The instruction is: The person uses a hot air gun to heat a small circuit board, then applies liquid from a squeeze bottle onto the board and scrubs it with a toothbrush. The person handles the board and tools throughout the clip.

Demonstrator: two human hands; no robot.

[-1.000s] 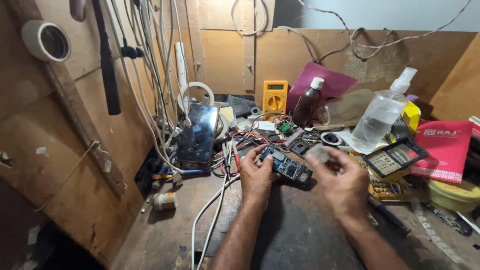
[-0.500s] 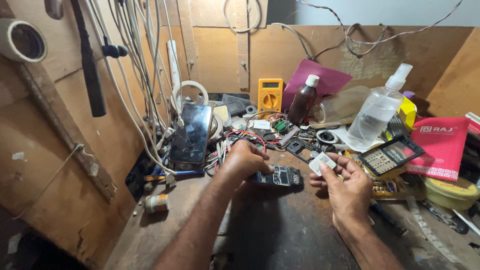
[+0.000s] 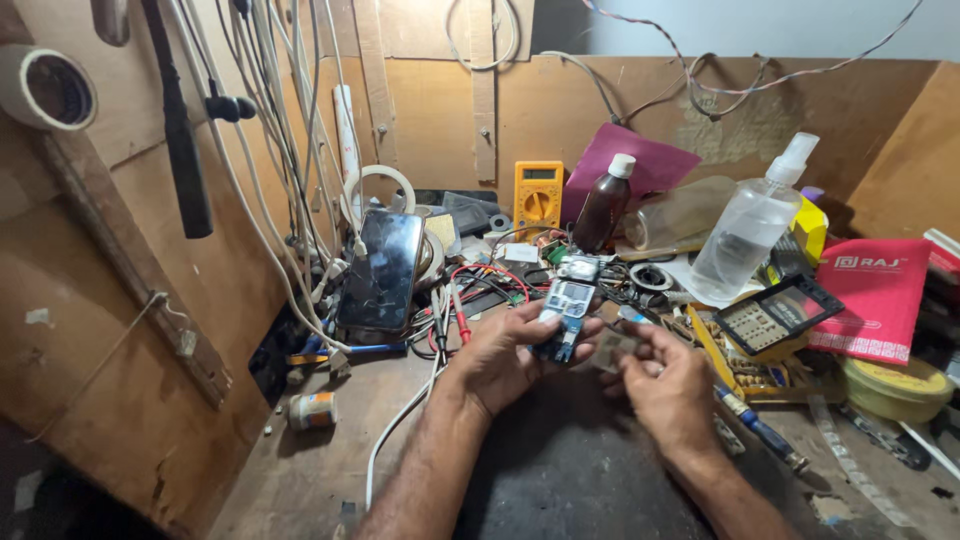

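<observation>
While the left hand (image 3: 505,358) grips a small phone circuit board (image 3: 563,318) above the dark mat (image 3: 570,470), the right hand (image 3: 668,385) pinches a thin tool (image 3: 632,317) just beside it. 1 smartphone (image 3: 381,270) leans upright nearby.

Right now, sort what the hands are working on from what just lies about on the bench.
In hand:
left hand
right hand
small opened blue-and-grey phone body

Lying about:
yellow multimeter
brown bottle
clear spray bottle
black smartphone
</observation>
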